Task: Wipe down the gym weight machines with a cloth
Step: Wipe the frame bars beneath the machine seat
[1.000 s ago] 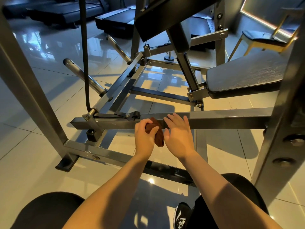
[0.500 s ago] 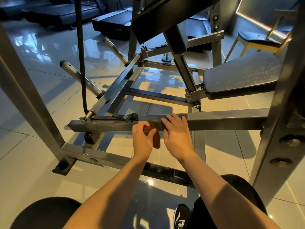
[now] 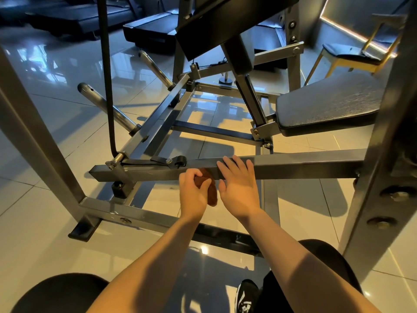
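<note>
A grey steel weight machine fills the view, with a horizontal square bar crossing the middle. My left hand is closed around a brown cloth and presses it against the front face of that bar. Part of the cloth hangs below the bar between my hands. My right hand lies flat on the bar just right of the cloth, fingers spread over its top edge. Most of the cloth is hidden by my left hand.
A black padded seat sits to the right above the bar. Chrome weight pegs stick out at left, beside a black hanging strap. Thick grey uprights frame both sides. A yellow-legged chair stands at the back right on glossy tiles.
Both hands have stayed on the bar near the same spot; the left hand with the cloth has shifted slightly left along the bar. The camera view has drifted a little.
</note>
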Demonstrator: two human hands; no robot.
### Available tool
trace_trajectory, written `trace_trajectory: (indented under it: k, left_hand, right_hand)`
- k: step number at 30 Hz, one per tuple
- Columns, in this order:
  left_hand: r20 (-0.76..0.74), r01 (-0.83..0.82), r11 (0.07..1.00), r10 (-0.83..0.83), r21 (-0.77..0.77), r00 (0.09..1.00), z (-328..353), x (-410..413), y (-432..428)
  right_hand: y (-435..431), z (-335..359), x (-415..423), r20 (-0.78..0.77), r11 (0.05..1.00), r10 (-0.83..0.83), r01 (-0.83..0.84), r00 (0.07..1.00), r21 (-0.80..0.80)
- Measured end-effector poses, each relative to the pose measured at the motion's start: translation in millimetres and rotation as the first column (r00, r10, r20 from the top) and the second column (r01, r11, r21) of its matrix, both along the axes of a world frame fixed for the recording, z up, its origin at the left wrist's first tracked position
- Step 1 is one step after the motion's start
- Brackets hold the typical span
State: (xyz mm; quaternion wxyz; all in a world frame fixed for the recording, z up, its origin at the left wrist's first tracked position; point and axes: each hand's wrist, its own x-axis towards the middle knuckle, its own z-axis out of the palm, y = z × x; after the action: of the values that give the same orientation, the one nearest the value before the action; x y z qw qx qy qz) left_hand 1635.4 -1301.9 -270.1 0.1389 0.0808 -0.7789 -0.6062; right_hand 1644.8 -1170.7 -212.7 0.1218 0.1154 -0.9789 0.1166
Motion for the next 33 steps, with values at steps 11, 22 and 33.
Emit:
trace_trajectory:
  k: [11, 22, 33]
  left_hand:
    - [0.051, -0.116, 0.993, 0.115, 0.007, 0.992, -5, -6, -21]
    - [-0.12, 0.08, 0.994, -0.089, -0.078, 0.989, 7, -3, -1]
    - [-0.168, 0.104, 0.985, -0.127, -0.14, 0.977, 24, 0, 16]
  right_hand:
    - [-2, 2, 1, 0.012, 0.999, -0.008, 0.009, 1.0, -0.036]
    - [11, 8, 7, -0.006, 0.993, -0.034, 0.033, 0.999, -0.117]
    - [9, 11, 9, 0.005, 0.979, -0.037, 0.037, 0.999, -0.198]
